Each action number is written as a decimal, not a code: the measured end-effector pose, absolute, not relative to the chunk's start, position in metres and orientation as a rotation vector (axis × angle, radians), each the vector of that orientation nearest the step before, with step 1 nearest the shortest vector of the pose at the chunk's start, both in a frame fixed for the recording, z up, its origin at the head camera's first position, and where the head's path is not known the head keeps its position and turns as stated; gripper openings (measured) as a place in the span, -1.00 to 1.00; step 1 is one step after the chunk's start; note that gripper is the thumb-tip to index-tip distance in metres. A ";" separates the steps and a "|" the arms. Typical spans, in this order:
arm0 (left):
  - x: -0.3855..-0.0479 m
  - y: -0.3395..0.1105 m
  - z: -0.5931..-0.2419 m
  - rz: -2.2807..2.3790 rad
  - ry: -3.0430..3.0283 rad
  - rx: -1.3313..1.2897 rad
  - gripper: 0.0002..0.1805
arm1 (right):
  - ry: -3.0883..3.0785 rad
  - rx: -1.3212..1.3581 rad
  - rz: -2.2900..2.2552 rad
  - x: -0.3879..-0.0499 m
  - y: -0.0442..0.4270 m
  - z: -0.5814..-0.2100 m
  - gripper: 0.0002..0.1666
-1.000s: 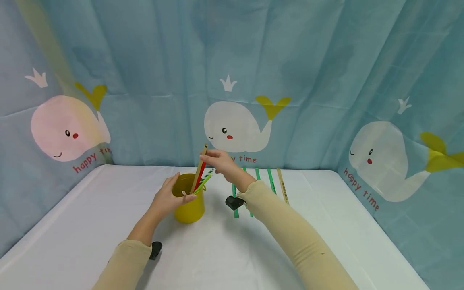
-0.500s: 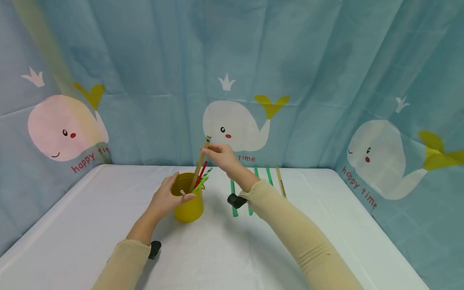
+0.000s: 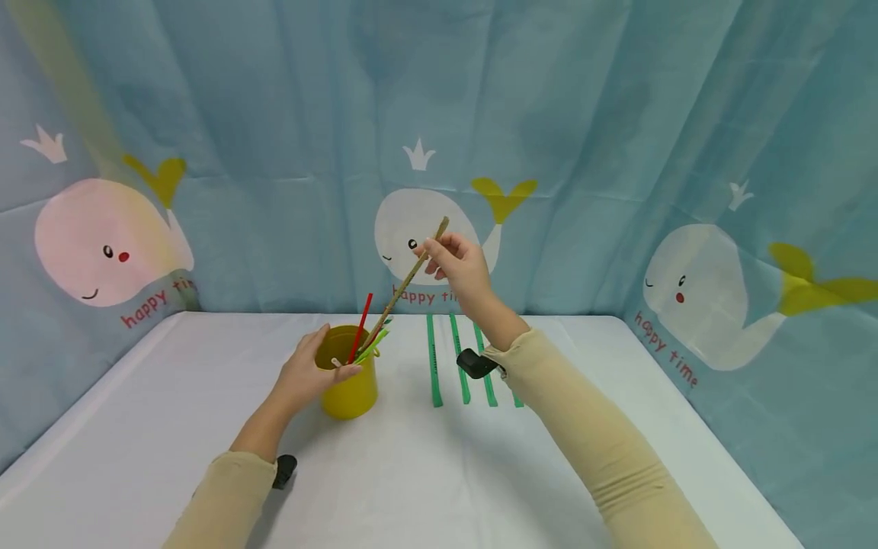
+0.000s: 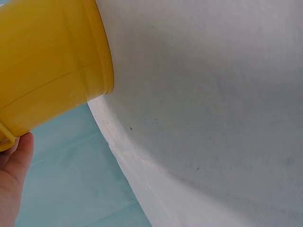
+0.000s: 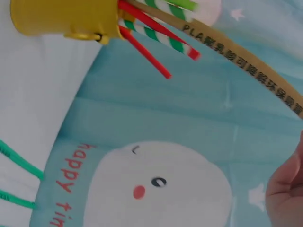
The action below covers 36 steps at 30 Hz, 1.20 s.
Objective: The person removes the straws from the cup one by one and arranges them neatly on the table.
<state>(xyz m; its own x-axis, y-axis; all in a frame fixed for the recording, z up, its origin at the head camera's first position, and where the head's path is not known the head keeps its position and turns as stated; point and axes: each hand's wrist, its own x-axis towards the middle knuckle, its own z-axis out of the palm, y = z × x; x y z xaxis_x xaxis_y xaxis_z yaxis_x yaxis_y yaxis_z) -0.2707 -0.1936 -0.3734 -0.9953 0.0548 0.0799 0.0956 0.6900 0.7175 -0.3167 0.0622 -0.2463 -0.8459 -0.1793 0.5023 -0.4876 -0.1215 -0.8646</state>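
Observation:
A yellow bucket (image 3: 350, 393) stands on the table at left of centre, with my left hand (image 3: 302, 380) gripping its rim, thumb at the near side. My right hand (image 3: 463, 274) pinches the upper part of a long brown wrapped straw (image 3: 405, 287), tilted up to the right; its lower end is at the bucket's mouth. Printed lettering shows on the brown straw (image 5: 246, 68) in the right wrist view. Red straws (image 5: 147, 54), a green-and-white striped straw (image 5: 156, 37) and a light green one (image 3: 373, 348) stick out of the bucket.
Several green wrapped strips (image 3: 434, 362) lie in a row on the white table (image 3: 405, 473), right of the bucket, partly behind the right forearm. A blue curtain (image 3: 309, 152) with whale prints hangs along the table's back and sides.
My right hand has moved up and to the right, drawing the brown straw farther out of the bucket. The left hand keeps its place on the bucket. The view has shifted slightly.

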 end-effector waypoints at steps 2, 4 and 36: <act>-0.271 -0.194 -0.374 -1.214 -2.839 -0.131 0.21 | -1.865 0.740 2.093 -0.317 0.068 -0.244 -0.86; -0.272 -0.194 -0.375 -1.222 -2.838 -0.134 0.21 | -1.815 0.729 2.118 -0.317 0.074 -0.243 -0.84; -0.269 -0.194 -0.372 -1.231 -2.839 -0.155 0.21 | -2.148 0.391 1.949 -0.321 0.156 -0.287 -0.85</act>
<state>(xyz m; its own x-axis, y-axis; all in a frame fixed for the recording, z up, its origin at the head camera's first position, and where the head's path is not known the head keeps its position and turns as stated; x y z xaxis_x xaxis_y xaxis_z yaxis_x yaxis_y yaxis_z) -0.2687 -0.1939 -0.3716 -0.9941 0.0746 0.0789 0.1086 0.6793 0.7257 -0.3208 0.1564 -0.2871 -0.9418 -0.0522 0.3321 -0.3356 0.0880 -0.9379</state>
